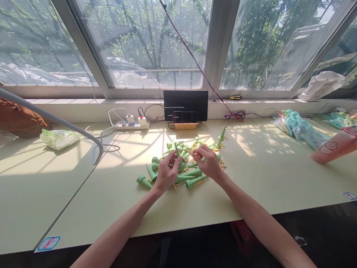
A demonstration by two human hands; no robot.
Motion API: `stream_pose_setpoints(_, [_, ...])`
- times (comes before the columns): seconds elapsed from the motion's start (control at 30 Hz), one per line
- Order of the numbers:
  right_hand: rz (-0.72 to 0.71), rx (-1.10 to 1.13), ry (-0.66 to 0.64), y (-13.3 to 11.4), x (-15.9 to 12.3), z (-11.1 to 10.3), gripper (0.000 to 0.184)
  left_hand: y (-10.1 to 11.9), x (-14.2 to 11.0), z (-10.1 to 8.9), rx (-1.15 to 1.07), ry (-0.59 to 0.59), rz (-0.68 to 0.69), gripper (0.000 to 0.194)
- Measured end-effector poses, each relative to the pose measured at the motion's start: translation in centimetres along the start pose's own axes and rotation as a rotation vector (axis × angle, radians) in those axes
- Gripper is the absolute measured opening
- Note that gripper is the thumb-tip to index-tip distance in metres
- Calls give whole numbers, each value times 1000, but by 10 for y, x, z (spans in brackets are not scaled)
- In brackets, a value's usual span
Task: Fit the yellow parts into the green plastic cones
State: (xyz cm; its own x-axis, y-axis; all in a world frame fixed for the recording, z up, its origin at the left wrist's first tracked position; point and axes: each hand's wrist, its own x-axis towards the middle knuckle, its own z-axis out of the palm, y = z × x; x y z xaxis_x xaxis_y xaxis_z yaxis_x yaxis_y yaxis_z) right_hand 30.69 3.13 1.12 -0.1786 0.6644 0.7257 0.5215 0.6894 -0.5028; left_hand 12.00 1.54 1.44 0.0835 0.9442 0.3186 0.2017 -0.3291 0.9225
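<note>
My left hand (168,172) is closed around a green plastic watering spike (177,150), whose pointed end sticks up above the fingers. Close by on the right, my right hand (208,162) pinches a small yellow plastic valve piece (190,151) that points toward the spike. Under and around both hands lies a loose pile of green spikes (185,178) with yellow pieces among them. One assembled spike (221,137) stands upright behind my right hand, with yellow parts at its side. My fingers hide part of what they hold.
A dark tablet (186,102) leans at the back, a phone (185,117) in front of it. To the left are a power strip (132,124), a grey curved tube (69,128) and a plastic packet (60,139). Bagged parts (297,124) and a pink cup (334,147) are at right.
</note>
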Motion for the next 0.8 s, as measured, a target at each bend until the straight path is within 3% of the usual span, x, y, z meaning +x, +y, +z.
stream_pose_setpoints(0.23, [-85,67,-63,-6,-6,7,8,0,2,-1,-117,6,-65,41])
stream_pose_setpoints(0.8, [-94,71,-201,-6,-11,10,9,-6,0,-3,176,64,155,38])
